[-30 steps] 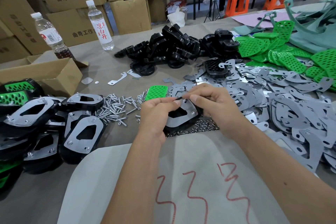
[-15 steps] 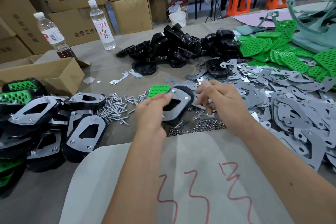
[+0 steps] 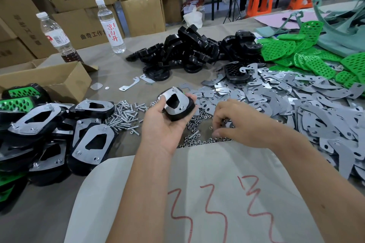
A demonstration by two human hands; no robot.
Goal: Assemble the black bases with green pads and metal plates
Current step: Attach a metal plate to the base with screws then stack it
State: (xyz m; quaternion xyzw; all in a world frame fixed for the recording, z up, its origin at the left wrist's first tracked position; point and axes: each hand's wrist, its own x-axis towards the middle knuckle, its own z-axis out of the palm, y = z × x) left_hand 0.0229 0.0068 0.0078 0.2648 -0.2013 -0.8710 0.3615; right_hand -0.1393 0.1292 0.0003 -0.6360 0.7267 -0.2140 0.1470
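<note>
We see the left hand (image 3: 164, 124) gripping a glossy black base (image 3: 182, 110) capped with a shiny cut-out metal plate (image 3: 174, 100), held above the table centre. Right hand (image 3: 237, 124), fingers curled, picks in the small steel nuts (image 3: 194, 137); pinch unclear.

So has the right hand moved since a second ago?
Yes. The right hand has left the base that the left hand holds and dropped toward the camera onto the nuts.
</note>
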